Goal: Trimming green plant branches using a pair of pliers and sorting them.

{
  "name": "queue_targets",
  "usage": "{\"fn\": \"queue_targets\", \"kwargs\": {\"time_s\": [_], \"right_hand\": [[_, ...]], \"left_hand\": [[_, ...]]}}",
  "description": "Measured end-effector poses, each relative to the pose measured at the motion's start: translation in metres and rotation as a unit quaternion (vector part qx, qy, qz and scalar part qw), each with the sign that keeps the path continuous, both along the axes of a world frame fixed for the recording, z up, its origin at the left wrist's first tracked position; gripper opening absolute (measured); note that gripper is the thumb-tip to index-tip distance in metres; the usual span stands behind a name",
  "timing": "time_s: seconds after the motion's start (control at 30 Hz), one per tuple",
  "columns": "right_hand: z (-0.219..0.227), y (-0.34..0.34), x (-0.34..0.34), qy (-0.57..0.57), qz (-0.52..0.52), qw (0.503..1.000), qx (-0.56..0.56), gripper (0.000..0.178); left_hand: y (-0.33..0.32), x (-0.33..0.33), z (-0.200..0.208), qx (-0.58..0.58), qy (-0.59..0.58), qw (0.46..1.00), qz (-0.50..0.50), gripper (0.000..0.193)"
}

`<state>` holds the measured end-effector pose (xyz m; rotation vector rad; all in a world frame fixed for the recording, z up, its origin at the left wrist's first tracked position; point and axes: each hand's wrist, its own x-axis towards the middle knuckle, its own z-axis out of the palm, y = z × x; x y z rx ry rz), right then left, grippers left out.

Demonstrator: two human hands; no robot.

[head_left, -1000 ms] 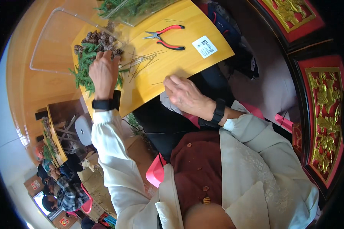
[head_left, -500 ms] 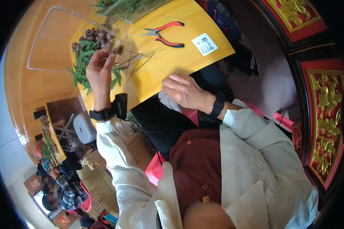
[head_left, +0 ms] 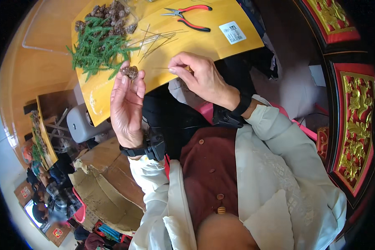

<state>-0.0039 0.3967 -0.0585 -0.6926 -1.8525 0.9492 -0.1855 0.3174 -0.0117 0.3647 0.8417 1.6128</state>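
A brown pine cone [head_left: 130, 72] is gripped in the fingertips of my left hand [head_left: 128, 98], just off the table's near edge. My right hand [head_left: 202, 79] pinches one end of a thin brown wire [head_left: 159, 68], which points left toward the cone with a gap between them. Beyond my hands, several loose thin wires [head_left: 154, 45] lie crossed on the yellow table [head_left: 175, 41]. Green artificial pine sprigs [head_left: 98, 49] are heaped at the left, and more pine cones [head_left: 112, 16] are piled behind them.
Red-and-black pliers [head_left: 187, 18] lie at the far side, jaws apart. A white printed label [head_left: 232, 32] is stuck near the right edge. A clear plastic lid or tray edge [head_left: 27, 43] shows at left. A torn cardboard box [head_left: 108, 187] stands lower left; a person [head_left: 56, 200] sits beyond.
My left hand has pulled a pine cone from the pile back toward me. My right hand has lifted slightly and opened out, so the wire in its fingers now shows. The view has shifted.
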Motion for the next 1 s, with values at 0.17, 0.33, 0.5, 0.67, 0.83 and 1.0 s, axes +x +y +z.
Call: {"fn": "queue_targets", "kwargs": {"time_s": [0.17,0.33,0.5,0.67,0.83,1.0], "right_hand": [[0.03,-0.015,-0.023,0.062,0.083,0.984,-0.144,0.008],[0.032,-0.024,-0.037,0.06,0.059,0.991,-0.105,0.007],[0.026,-0.031,-0.038,0.039,0.046,0.995,-0.079,0.008],[0.015,-0.027,-0.034,0.036,0.036,0.997,-0.065,0.007],[0.006,-0.027,-0.03,0.04,0.032,0.998,-0.048,0.006],[0.002,-0.031,-0.026,0.042,0.023,0.999,-0.026,0.006]], "left_hand": [[-0.015,-0.003,-0.008,-0.024,-0.015,0.998,0.057,0.036],[-0.019,-0.006,-0.011,-0.025,-0.033,0.997,0.068,0.037],[-0.022,0.0,-0.01,-0.018,-0.047,0.996,0.076,0.045],[-0.025,0.003,-0.018,-0.017,-0.048,0.997,0.061,0.046],[-0.025,0.01,-0.028,-0.013,-0.042,0.998,0.053,0.047],[-0.025,0.017,-0.033,-0.014,-0.041,0.998,0.048,0.047]]}}
